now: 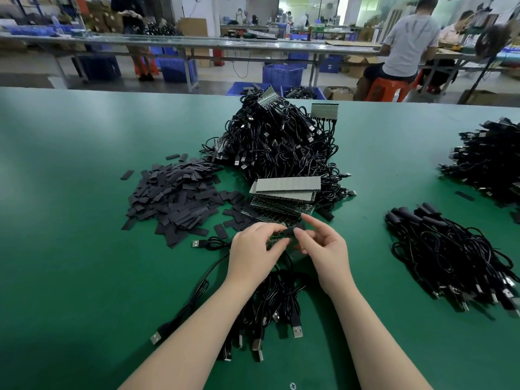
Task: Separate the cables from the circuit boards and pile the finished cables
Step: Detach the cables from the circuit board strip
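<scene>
The circuit board strip (277, 240), a narrow green panel with small components, is held above the green table (84, 220) between both hands, near the front centre. The left hand (254, 249) grips the strip's left portion, fingers curled over its top edge. The right hand (323, 246) pinches a small black piece (292, 231) at the strip's right end between thumb and fingertips, with the index finger raised. Black round-sheathed cables (270, 308) hang from the strip and lie bunched under the wrists, their metal USB plugs (297, 330) pointing toward the near edge. Just beyond the hands lies a stack of circuit boards (284, 198), flat and rectangular, the top one grey and ribbed. Behind it rises a large tangled heap of cables with boards attached (281, 139). To the left spreads a loose pile of flat, matte black rectangular strips (174, 195). To the right, well apart, lies a bundle of separated cables (450, 254), and a further dark pile (486, 159) at the far right edge.
</scene>
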A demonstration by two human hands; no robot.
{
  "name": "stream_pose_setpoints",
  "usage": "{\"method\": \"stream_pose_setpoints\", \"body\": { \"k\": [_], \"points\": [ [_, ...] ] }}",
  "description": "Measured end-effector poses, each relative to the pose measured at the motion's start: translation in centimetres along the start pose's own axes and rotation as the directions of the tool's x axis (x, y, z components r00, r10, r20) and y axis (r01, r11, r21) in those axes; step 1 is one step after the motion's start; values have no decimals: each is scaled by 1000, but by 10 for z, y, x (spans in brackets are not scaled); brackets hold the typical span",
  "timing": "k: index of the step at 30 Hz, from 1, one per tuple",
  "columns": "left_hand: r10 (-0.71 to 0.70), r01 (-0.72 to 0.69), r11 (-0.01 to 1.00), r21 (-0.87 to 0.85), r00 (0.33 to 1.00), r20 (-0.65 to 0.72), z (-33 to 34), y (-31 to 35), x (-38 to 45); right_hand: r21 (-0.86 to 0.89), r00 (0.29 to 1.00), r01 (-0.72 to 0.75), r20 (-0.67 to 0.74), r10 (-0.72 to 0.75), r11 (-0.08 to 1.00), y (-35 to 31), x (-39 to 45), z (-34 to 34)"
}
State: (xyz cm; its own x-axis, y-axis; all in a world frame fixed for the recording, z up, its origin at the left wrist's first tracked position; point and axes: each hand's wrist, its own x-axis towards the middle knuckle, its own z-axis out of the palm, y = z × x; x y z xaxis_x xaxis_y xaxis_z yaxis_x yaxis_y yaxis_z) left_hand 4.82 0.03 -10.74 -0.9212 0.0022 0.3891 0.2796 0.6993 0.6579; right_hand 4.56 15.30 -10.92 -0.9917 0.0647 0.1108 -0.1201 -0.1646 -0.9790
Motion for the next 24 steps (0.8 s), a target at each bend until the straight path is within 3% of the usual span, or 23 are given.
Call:
{"method": "stream_pose_setpoints", "body": {
  "k": [10, 24],
  "points": [
    [25, -24, 997, -77, 1000, 18, 0, 3, -2, 66, 1000, -12, 3, 11, 998, -1, 1, -3],
    [39, -38, 995, -96, 999, 6, 1, 1, -2, -80, 1000, 6, 14, -5, 997, 1, 2, -4]
  ]
}}
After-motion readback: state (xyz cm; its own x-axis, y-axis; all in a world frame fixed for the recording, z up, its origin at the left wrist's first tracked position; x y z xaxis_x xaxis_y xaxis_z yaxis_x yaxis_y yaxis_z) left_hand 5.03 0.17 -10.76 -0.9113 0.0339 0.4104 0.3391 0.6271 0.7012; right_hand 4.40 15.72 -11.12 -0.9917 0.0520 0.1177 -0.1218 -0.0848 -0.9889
